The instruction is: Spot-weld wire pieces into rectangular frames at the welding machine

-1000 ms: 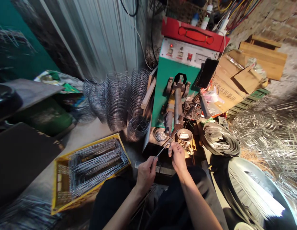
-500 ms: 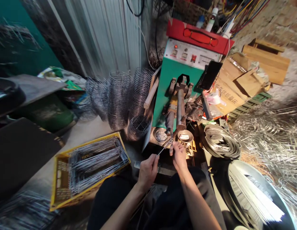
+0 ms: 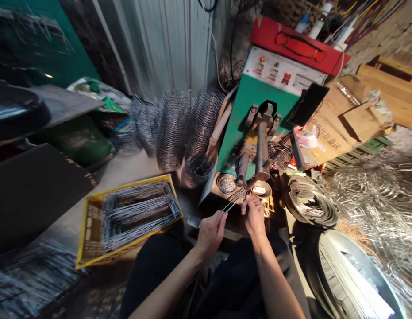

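Metal wire [image 3: 229, 206], pinched by the left hand [image 3: 210, 232], reaches toward the machine [image 3: 244, 106] just ahead; the right hand [image 3: 255, 217] is bunched near its far end, gripping what I cannot tell. Positioning seems in hand, next calling for steadiness. 2 bowls [image 3: 267, 190] sit beyond the hands.

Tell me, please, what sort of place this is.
Probably a small metal-wire workshop: there is a green machine with a control panel, tall stacks of wire rings and a yellow crate holding metal wire pieces.
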Tool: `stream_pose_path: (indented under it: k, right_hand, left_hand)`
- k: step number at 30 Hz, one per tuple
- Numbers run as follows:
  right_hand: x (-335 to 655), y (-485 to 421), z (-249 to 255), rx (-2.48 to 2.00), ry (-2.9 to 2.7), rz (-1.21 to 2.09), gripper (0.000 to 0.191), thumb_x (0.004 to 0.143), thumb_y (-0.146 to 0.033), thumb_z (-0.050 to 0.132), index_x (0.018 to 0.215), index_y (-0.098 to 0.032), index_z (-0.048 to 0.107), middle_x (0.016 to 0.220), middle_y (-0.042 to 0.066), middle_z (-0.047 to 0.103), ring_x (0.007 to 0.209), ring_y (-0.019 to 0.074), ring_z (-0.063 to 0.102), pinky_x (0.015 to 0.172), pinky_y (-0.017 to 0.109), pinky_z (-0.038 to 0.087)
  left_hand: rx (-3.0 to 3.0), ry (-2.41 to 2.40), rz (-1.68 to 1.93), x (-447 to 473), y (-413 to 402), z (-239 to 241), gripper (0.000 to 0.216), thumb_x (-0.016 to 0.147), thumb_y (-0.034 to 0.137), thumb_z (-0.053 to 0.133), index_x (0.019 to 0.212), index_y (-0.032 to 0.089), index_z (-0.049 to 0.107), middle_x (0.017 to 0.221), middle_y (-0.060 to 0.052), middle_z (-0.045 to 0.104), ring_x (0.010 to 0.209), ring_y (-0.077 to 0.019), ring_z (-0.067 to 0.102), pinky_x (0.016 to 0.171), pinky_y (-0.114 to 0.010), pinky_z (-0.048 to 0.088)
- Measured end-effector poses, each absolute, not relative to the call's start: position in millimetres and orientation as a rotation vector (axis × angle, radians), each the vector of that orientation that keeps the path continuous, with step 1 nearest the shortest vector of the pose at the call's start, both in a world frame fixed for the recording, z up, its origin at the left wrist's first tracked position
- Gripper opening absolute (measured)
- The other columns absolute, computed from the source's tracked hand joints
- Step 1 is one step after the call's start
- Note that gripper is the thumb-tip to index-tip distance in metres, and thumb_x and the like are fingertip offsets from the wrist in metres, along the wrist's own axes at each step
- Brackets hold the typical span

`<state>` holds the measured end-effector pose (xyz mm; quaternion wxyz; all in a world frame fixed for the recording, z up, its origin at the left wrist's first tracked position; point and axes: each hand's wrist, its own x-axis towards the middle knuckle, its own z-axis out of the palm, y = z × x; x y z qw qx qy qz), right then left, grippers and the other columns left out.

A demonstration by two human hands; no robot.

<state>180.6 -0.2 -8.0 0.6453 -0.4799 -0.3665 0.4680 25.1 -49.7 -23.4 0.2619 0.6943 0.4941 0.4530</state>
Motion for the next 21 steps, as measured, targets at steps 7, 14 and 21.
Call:
stream_pose_path:
  k: [7, 14, 21]
  right_hand:
    - [181.1, -3.5, -8.4, -1.133, -0.830, 1.048, 0.033, 0.081, -0.041, 0.072, 0.065, -0.019, 0.054, 0.054, -0.005, 0.051, 0.044, 0.0070, 0.038, 0.044, 0.023, 0.029]
    - [180.6, -4.7, -8.3, -1.164, -0.852, 1.040, 0.033, 0.083, -0.043, 0.069, 0.064, -0.020, 0.055, 0.054, -0.005, 0.052, 0.044, 0.0079, 0.039, 0.045, 0.024, 0.029]
    - [178.6, -6.6, -4.9, -1.152, -0.845, 1.032, 0.033, 0.081, -0.043, 0.069, 0.063, -0.021, 0.053, 0.055, -0.005, 0.051, 0.045, 0.0082, 0.038, 0.047, 0.024, 0.029]
  left_hand:
    - [1.867, 1.323, 1.249, 26.5, -51.6, -26.7, 0.031, 0.102, 0.026, 0.037, 0.074, 0.020, 0.049, 0.061, 0.003, 0.049, 0.052, -0.0109, 0.050, 0.056, -0.025, 0.032]
    - [1.865, 1.321, 1.270, 25.5, -52.4, -23.6, 0.031, 0.102, 0.025, 0.037, 0.073, 0.020, 0.046, 0.061, 0.003, 0.047, 0.052, -0.0111, 0.050, 0.056, -0.026, 0.032]
    - [1.856, 1.299, 1.283, 26.1, -52.2, -23.3, 0.031, 0.102, 0.024, 0.037, 0.073, 0.020, 0.046, 0.060, 0.003, 0.044, 0.051, -0.0105, 0.047, 0.055, -0.025, 0.030]
